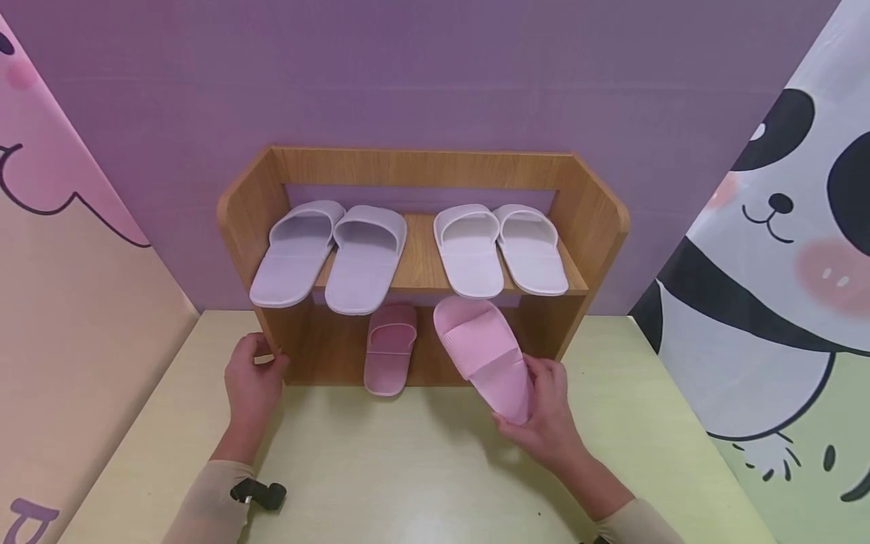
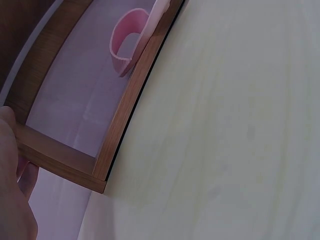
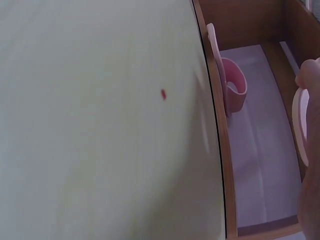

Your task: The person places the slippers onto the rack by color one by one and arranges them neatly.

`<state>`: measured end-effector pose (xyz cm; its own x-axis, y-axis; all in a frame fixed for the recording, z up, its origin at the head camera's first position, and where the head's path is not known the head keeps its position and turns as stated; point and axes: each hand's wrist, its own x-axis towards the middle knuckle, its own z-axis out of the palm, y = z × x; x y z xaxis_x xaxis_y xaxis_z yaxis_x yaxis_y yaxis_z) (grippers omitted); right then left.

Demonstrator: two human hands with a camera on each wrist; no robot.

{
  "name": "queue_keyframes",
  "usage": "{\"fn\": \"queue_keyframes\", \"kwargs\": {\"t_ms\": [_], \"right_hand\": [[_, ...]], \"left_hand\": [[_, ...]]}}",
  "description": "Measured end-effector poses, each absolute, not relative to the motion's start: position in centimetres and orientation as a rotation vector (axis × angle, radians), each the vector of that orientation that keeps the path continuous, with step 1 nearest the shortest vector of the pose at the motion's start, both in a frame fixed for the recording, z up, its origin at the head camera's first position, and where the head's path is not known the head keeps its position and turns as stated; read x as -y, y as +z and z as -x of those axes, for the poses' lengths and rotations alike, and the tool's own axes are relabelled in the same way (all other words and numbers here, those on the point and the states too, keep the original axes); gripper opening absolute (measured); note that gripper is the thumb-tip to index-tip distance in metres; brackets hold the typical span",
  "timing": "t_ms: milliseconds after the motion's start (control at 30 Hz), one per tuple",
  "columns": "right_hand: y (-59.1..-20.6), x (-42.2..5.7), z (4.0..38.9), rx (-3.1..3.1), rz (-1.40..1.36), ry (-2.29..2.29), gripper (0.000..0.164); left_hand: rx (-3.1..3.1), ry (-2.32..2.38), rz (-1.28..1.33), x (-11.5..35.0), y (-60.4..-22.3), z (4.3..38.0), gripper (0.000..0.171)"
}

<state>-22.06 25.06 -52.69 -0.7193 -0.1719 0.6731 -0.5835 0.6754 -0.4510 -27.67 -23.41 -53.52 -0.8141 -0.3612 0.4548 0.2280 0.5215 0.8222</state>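
Observation:
My right hand grips a pink slipper by its heel, tilted in front of the rack's lower shelf. In the right wrist view that slipper shows only as a sliver beside the hand. At the rack's left side panel, my left hand pinches the front edge; the left wrist view has fingers and thumb on both sides of it. A second pink slipper lies on the lower shelf of the wooden shoe rack, toe just past the front edge.
On the upper shelf sit a pair of pale lilac slippers, left and right, and a whiter pair, left and right. The rack stands on a light wooden table against a purple wall. A panda-printed panel flanks the right.

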Motion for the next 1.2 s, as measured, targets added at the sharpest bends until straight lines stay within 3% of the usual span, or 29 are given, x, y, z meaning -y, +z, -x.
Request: {"fn": "queue_keyframes", "kwargs": {"t_ms": [867, 1200], "right_hand": [[-54.1, -20.7, 26.0, 2.355, -0.256, 0.983, 0.083], [-57.8, -19.1, 29.5, 2.279, -0.232, 0.933, 0.076]], "left_hand": [[2.154, -1.243, -0.083, 23.4, -53.5, 27.8, 0.023], [2.147, -1.253, -0.09, 23.3, -53.4, 27.7, 0.022]]}}
